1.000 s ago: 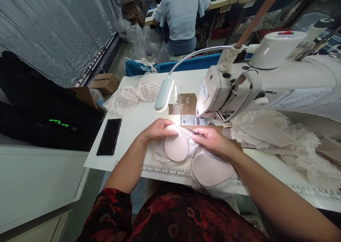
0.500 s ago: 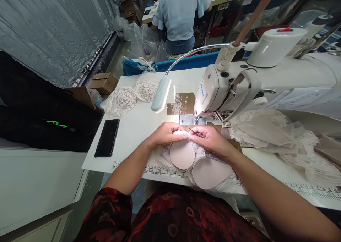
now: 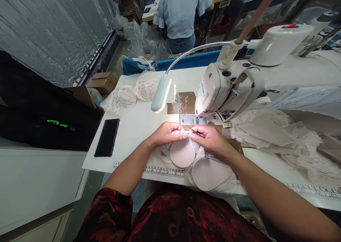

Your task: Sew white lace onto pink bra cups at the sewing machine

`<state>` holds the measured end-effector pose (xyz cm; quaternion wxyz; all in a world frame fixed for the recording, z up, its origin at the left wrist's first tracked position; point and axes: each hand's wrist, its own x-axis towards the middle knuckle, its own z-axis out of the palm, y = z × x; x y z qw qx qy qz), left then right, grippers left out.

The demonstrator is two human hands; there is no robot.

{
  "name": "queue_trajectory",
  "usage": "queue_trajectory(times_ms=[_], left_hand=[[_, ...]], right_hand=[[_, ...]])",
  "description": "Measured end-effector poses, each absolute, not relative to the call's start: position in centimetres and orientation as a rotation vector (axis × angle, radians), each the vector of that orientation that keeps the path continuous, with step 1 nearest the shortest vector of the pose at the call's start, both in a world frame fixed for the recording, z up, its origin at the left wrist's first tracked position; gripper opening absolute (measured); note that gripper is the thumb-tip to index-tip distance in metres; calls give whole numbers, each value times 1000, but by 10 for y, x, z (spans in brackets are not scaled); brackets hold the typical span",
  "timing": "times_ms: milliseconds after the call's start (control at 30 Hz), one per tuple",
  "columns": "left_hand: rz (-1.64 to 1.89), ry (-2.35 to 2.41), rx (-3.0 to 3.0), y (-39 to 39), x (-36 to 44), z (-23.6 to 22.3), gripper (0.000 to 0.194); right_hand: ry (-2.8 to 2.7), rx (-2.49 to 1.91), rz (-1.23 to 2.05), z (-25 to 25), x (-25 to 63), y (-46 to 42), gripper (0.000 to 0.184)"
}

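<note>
A white lace bra (image 3: 182, 152) with smooth pale cups lies at the table's front edge, its inner side facing up. My left hand (image 3: 168, 133) is closed on the lace along its upper edge, thumb against fingers. Close beside it, my right hand (image 3: 210, 138) pinches the same edge. Small dark thread snips (image 3: 196, 132) are held within the right hand too, their pointed tip showing past the fingers. Both hands rest just in front of the needle plate (image 3: 188, 119) of a white sewing machine (image 3: 213, 89). The pinched bit of lace is partly hidden by the fingers.
A lamp (image 3: 161, 93) on a bendable neck hangs left of the machine head. Another lace bra (image 3: 122, 100) lies at the back left, above a black phone (image 3: 107, 138). Lace pieces (image 3: 269, 132) are heaped at right. A co-worker (image 3: 181, 15) sits beyond the table.
Both hands keep their hold on the lace with hardly any movement. The view has shifted very slightly.
</note>
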<state>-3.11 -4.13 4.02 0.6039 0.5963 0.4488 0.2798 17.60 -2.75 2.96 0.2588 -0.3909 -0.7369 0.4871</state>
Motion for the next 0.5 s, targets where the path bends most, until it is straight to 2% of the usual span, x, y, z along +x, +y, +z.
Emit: queue_trajectory(times_ms=[67, 233, 500], left_hand=[[619, 990, 1354, -40, -32, 41, 29], [599, 896, 1311, -40, -34, 44, 32], [568, 975, 1312, -38, -35, 38, 31]], right_hand=[[-1953, -1053, 1367, 30, 178, -28, 27], [-1832, -1046, 1563, 34, 187, -27, 41], [-2006, -1078, 1468, 40, 189, -25, 32]])
